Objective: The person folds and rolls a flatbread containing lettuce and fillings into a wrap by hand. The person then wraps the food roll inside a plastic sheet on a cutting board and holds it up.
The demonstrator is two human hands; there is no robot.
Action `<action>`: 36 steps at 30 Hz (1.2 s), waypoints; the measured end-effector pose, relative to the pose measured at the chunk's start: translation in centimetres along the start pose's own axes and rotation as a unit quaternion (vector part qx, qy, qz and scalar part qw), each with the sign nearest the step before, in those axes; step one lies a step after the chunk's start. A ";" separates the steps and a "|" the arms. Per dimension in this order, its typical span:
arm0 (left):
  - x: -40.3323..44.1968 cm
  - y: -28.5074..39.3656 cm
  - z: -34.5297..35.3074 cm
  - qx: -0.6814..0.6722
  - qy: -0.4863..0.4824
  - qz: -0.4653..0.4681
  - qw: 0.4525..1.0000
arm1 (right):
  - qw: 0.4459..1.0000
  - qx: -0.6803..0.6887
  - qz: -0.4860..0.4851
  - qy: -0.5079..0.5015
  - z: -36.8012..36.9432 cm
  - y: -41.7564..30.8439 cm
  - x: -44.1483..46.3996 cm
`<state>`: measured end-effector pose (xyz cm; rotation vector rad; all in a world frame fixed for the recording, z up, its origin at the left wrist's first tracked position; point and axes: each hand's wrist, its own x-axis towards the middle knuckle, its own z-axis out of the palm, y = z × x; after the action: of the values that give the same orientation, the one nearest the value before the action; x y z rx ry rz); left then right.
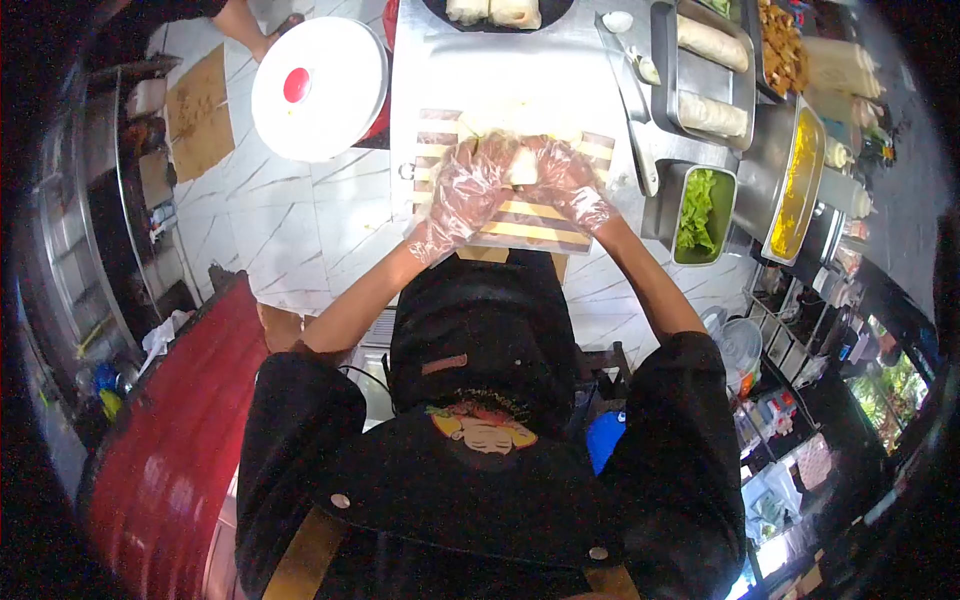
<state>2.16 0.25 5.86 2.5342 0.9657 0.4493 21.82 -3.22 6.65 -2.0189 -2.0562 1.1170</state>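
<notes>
Both my hands wear clear plastic gloves over a striped cutting board (530, 222) on the steel counter. My left hand (474, 185) and my right hand (562, 180) are close together, fingers curled round a pale wrap (522, 167) that shows between them. The rest of the wrap is covered by the hands and washed out by glare. Beyond the board, two wrap pieces (494, 11) lie on a black plate at the top edge.
On the right are a metal tray (716, 140) with two rolled wraps, a lettuce container (706, 212), a long pan (800, 185) of yellow food and a long utensil (640, 140). At upper left, another person's hand (262, 45) is beside a round white lid (320, 95).
</notes>
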 end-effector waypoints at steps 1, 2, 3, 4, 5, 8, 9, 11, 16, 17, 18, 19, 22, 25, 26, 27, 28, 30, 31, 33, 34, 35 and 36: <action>-0.2 -0.3 0.3 0.006 -0.014 0.012 1.000 | 1.000 0.001 -0.013 0.016 0.5 0.4 -0.1; -0.1 -0.5 0.4 0.010 -0.046 0.008 0.999 | 0.999 0.003 -0.025 0.031 1.0 0.9 -0.2; 0.2 -0.9 0.6 0.013 -0.076 0.005 0.997 | 0.998 0.003 -0.039 0.048 1.0 1.1 -0.2; 0.6 -1.2 0.7 0.016 -0.106 0.002 0.994 | 0.998 0.019 -0.044 0.049 0.9 1.4 -0.3; 1.2 -1.8 0.8 0.025 -0.089 0.028 0.995 | 0.997 0.036 -0.048 0.049 0.7 1.6 -0.4; 2.7 -2.3 -0.6 0.021 -0.151 0.052 0.987 | 0.996 0.072 -0.049 0.006 -1.3 0.8 -0.4; 3.0 -2.5 -0.8 0.002 -0.138 0.058 0.989 | 0.995 0.081 -0.047 -0.016 -2.0 0.4 -0.6; 3.7 -2.7 -0.9 -0.034 -0.186 0.043 0.981 | 0.992 0.050 -0.068 0.098 -1.0 0.5 -1.5; 4.7 -3.7 -1.2 -0.105 -0.171 0.070 0.977 | 0.971 -0.103 -0.009 0.215 1.8 -0.7 -3.9; 4.6 -4.0 -1.0 -0.105 -0.141 0.088 0.980 | 0.981 -0.061 -0.022 0.183 2.1 -0.3 -3.6; 4.6 -4.1 -0.8 -0.105 -0.112 0.105 0.983 | 0.984 -0.050 -0.023 0.172 2.5 0.3 -3.3; 4.9 -4.1 -1.1 -0.130 -0.139 0.092 0.977 | 0.986 -0.038 -0.024 0.161 3.2 1.0 -2.8; 4.5 -5.5 0.1 -0.184 -0.181 0.059 0.964 | 0.993 -0.046 -0.003 0.105 4.9 2.6 -1.0; 2.7 -8.1 3.7 -0.136 -0.110 0.094 0.980 | 0.995 -0.092 0.031 0.020 4.3 3.1 0.2; 1.9 -7.7 3.9 -0.077 -0.061 0.131 0.987 | 0.995 -0.089 0.037 0.017 4.2 2.9 0.3; 1.5 -6.6 3.3 -0.018 -0.011 0.166 0.986 | 0.995 -0.087 0.042 0.013 4.2 3.0 0.4; 1.5 -4.9 2.0 -0.012 -0.012 0.130 0.991 | 0.995 -0.084 0.047 0.010 4.2 3.0 0.5; 1.3 -1.5 -0.9 0.000 -0.015 0.058 0.998 | 0.996 -0.071 0.039 0.026 2.4 1.7 -0.4; 0.2 -1.3 -0.5 -0.040 -0.034 0.013 0.999 | 0.997 -0.065 0.032 0.035 1.7 1.0 -0.6; -1.0 -0.5 0.1 -0.006 -0.031 0.003 1.000 | 0.995 -0.055 0.018 0.078 1.7 0.5 -1.4; -1.1 0.1 0.1 0.011 -0.028 -0.003 1.000 | 0.994 -0.051 0.010 0.100 1.6 0.5 -1.5; -1.1 0.5 0.1 -0.024 -0.021 -0.013 0.999 | 0.994 -0.005 -0.006 0.112 1.3 0.7 -1.2; -1.1 1.0 -0.2 -0.009 -0.056 -0.022 0.998 | 0.995 0.008 -0.003 0.104 0.8 0.4 -1.2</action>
<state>1.85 -1.13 6.35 2.4877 0.9692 0.2975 21.92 -4.63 6.40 -2.0241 -1.9430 0.8781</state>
